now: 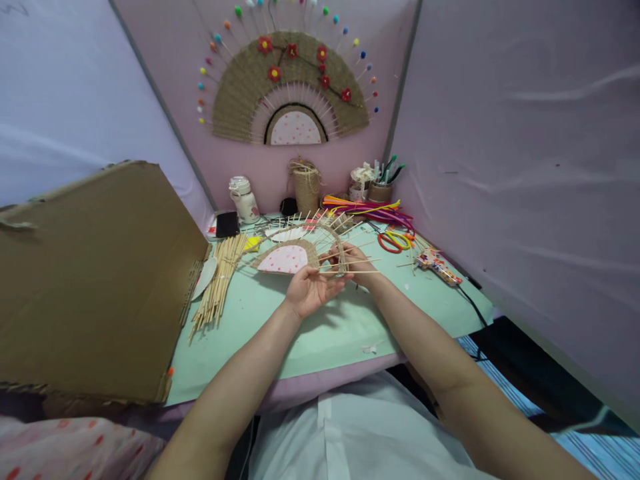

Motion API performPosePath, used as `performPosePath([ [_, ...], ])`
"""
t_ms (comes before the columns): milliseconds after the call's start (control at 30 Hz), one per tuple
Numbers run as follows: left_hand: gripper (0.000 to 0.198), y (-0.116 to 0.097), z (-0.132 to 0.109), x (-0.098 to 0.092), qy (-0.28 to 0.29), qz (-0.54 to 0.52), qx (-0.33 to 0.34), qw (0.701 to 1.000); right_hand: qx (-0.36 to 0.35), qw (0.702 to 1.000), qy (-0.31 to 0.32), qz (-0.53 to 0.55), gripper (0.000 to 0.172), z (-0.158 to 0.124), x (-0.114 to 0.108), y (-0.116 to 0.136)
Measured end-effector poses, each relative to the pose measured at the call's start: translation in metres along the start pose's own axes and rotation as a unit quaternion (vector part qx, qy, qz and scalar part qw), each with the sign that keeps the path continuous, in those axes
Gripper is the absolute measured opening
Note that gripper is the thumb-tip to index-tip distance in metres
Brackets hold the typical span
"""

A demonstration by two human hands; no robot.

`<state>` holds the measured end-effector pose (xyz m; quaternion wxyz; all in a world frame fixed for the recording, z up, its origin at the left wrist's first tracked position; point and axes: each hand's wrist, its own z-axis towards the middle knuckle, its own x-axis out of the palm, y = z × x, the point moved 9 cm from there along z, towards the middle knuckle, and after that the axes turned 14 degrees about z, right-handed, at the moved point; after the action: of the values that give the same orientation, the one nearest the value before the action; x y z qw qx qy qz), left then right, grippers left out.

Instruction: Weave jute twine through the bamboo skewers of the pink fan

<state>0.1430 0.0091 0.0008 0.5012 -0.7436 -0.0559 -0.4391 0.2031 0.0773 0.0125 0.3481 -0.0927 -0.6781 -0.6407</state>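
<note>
A half-made fan [287, 259] of thin sticks and twine is held up over the table, its half-round base covered in pink spotted cloth. Twine is woven in an arc across its sticks, which spread outward like rays. My left hand [311, 291] pinches the lower edge near the base's right corner, thumb on top and fingers beneath. At the right end of the twine arc, my right hand [354, 261] has its fingers closed around the outer sticks and twine. Some fingertips are hidden behind the fan.
Left of the fan lie a bundle of wooden sticks [219, 283] and a cardboard sheet [90, 280]. Scissors [393, 241], a glue gun [439, 267] and pipe cleaners [373, 208] are on the right. Behind stand a twine roll [306, 189] and bottle [244, 200]; a finished fan [240, 90] hangs above.
</note>
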Motion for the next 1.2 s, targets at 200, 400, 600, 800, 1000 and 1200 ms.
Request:
performPosePath([
  [200, 0.041, -0.002, 0.000, -0.003, -0.010, 0.008, 0.007, 1.000, 0.011, 1.000, 0.010, -0.006, 0.034, 0.000, 0.000, -0.001],
  [400, 0.034, -0.004, -0.001, 0.000, -0.014, -0.004, 0.009, 1.000, 0.010, 1.000, 0.011, -0.022, 0.028, 0.003, -0.003, 0.000],
  [600, 0.040, -0.009, -0.001, -0.003, -0.025, 0.044, 0.028, 0.998, -0.029, 0.987, 0.029, -0.158, 0.024, 0.004, -0.017, 0.019],
  [800, 0.040, -0.012, -0.002, -0.005, -0.024, 0.060, 0.019, 0.998, -0.071, 0.979, -0.009, -0.191, 0.026, 0.006, -0.035, 0.032],
  [1000, 0.035, -0.010, -0.002, -0.006, -0.026, 0.060, 0.011, 0.998, -0.040, 0.989, 0.016, -0.144, 0.027, 0.006, -0.030, 0.023],
  [1200, 0.031, -0.017, -0.002, -0.013, -0.065, 0.068, 0.045, 0.995, 0.051, 0.994, 0.011, -0.099, 0.030, -0.003, -0.036, 0.023],
])
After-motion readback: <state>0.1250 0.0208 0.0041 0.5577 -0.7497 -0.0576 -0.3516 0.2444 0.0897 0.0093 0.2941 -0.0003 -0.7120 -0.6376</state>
